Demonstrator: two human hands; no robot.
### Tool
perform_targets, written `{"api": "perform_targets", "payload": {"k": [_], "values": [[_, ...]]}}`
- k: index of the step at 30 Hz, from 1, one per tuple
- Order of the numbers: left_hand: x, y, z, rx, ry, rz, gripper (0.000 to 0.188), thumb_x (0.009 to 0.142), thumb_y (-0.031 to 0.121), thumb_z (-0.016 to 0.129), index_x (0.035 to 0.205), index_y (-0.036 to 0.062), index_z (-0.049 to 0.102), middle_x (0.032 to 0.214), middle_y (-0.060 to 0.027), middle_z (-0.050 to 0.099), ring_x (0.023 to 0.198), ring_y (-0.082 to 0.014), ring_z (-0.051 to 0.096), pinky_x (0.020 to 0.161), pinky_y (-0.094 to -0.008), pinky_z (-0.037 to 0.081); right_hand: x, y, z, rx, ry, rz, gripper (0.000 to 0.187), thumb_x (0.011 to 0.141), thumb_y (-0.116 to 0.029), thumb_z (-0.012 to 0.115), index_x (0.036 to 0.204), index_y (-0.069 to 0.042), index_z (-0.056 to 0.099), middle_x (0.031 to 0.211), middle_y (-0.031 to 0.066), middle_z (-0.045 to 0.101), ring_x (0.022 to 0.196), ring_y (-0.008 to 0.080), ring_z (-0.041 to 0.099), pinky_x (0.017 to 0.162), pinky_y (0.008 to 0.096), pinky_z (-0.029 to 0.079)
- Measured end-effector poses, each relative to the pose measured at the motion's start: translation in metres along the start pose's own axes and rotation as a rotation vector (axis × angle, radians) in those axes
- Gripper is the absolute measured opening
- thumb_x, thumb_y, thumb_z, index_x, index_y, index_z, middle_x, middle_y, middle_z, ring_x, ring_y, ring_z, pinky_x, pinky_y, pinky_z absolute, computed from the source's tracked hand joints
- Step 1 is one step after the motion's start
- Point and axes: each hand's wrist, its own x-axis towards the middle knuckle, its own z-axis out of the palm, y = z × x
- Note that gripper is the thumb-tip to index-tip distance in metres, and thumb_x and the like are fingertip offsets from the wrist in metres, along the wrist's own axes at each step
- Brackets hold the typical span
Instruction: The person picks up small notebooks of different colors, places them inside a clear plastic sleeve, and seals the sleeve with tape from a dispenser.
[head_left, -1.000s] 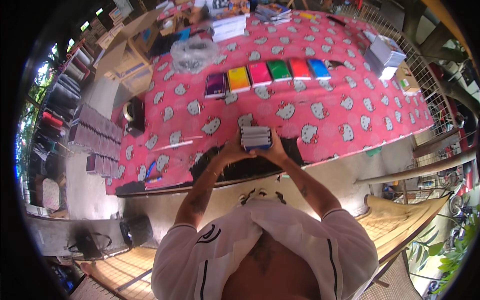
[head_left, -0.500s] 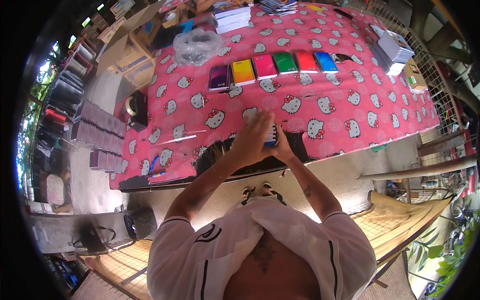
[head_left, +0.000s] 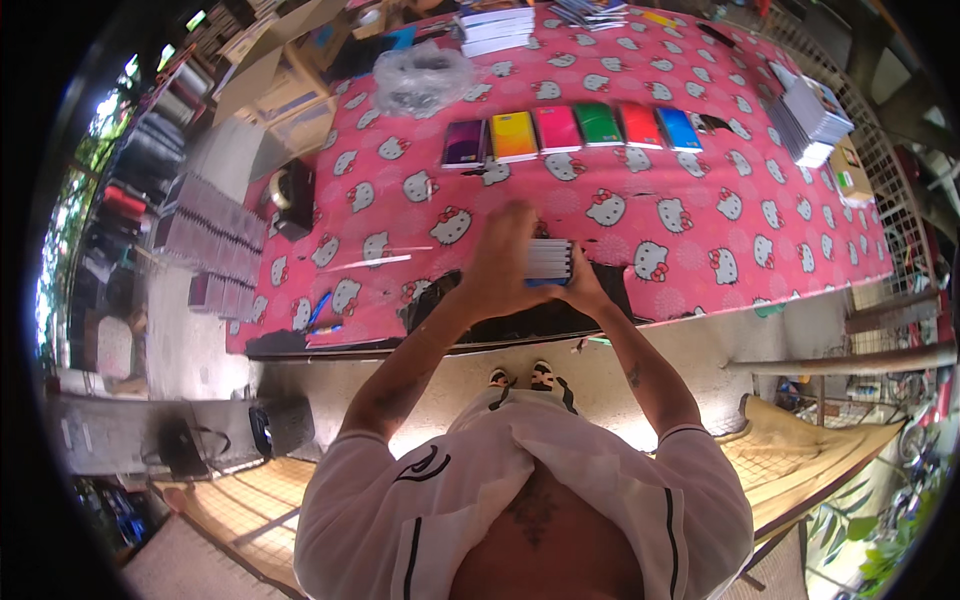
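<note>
We find the stack of small notebooks (head_left: 549, 262) between both hands, above a black patch (head_left: 540, 322) at the near edge of the table cover (head_left: 590, 182); the cover is pink, printed with white cat faces. The left hand (head_left: 502, 258) has its fingers straight and together along the stack's left side—blurred, so we cannot tell whether they grip; the right hand (head_left: 586, 288) is bent around the right side, fingers closed on it. Beyond, we note a row of six notebooks (head_left: 557, 130), purple through blue; a clear plastic bag (head_left: 425, 78) lies behind, cardboard boxes (head_left: 292, 108) to its left. We record a black tape dispenser (head_left: 293, 202) near the left edge and a blue pen (head_left: 320, 306) nearer us; a wire fence (head_left: 908, 225) borders the right—pale floor (head_left: 690, 342) shows below.
</note>
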Motion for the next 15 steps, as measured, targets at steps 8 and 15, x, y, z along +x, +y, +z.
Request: {"api": "perform_targets", "payload": {"k": [8, 15], "values": [[-0.053, -0.045, -0.008, 0.086, -0.265, -0.174, 0.089, 0.070, 0.056, 0.081, 0.126, -0.0050, 0.049, 0.107, -0.0209, 0.064, 0.095, -0.0362, 0.066, 0.082, -0.0461, 0.052, 0.010, -0.054, 0.054, -0.467, -0.089, -0.167, 0.081, 0.066, -0.018, 0.090, 0.134, -0.007, 0.047, 0.120, 0.0141, 0.062, 0.113, 0.0303, 0.063, 0.095, 0.0396, 0.051], [-0.168, -0.191, -0.147, -0.464, 0.301, -1.140, 0.065, 0.079, 0.041, 0.084, 0.118, -0.0058, 0.060, 0.098, -0.0148, 0.071, 0.083, -0.0226, 0.072, 0.072, -0.0346, 0.058, 0.089, -0.021, 0.194, -0.640, -0.073, -0.481, 0.079, 0.078, -0.033, 0.081, 0.143, -0.009, 0.044, 0.140, 0.0146, 0.051, 0.131, 0.0357, 0.049, 0.106, 0.0495, 0.041]]}}
